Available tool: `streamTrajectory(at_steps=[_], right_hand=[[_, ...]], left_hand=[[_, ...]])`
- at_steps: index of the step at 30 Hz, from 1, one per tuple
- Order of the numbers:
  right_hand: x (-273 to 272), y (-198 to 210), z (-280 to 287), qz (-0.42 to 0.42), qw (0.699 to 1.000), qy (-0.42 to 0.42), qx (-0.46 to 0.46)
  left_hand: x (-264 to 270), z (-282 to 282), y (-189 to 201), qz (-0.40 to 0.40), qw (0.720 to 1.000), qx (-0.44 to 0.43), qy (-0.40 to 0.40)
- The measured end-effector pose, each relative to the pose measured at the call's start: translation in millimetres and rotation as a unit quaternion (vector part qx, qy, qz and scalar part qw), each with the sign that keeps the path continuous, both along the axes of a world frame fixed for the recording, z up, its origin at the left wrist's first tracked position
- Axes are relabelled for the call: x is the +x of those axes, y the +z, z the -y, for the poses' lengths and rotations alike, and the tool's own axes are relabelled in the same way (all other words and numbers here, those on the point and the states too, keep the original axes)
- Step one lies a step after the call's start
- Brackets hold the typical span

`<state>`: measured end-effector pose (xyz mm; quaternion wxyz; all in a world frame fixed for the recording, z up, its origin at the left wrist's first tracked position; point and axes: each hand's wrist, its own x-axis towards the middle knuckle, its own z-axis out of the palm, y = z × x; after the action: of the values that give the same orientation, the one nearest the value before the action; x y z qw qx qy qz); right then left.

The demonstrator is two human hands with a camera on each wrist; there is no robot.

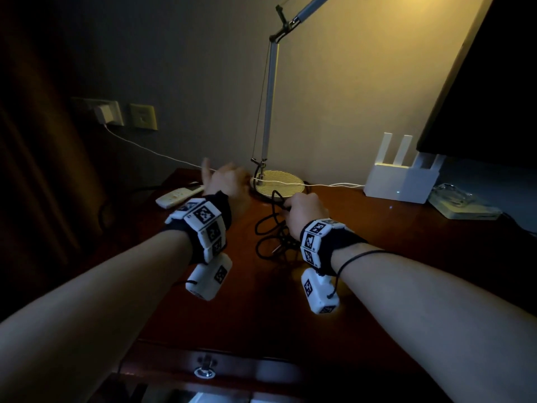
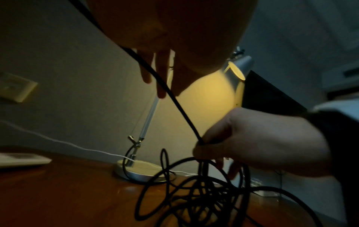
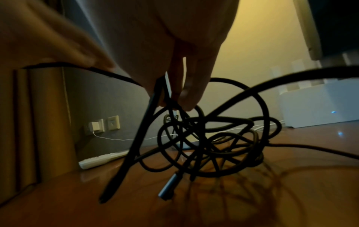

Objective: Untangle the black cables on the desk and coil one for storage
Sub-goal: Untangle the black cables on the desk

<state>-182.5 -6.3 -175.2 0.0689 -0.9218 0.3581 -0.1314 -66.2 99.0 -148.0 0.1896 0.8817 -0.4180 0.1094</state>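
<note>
Two hands are working the cables (image 3: 209,138): right grip (image 1: 305,209) pinching a strand, left grip (image 1: 229,181) unclear; pulling hard risks tightening knots.

Black wristbands (image 1: 334,245), white marker-printed camera blocks (image 1: 207,225)

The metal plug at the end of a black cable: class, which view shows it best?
Right wrist: the plug sits large in the foreground, resting on the desk. The head view shows only a faint glint under the tangle. The left wrist view hides it.
</note>
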Motion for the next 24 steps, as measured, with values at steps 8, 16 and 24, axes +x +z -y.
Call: streamTrajectory(at_steps=[8,16,24], right_hand=[[4,2,-7,0.0,1.0,-0.003,0.011],[-1,-9,-1,0.004,0.999,0.036,-0.016],[-18,-21,21,0.049,0.999,-0.008,0.004]], left_hand=[[-28,22,-10,-0.007,0.997,0.076,-0.03],[-24,8,-17,0.06,0.991,0.115,-0.023],[18,-23,3,-0.023,0.998,-0.006,0.058]])
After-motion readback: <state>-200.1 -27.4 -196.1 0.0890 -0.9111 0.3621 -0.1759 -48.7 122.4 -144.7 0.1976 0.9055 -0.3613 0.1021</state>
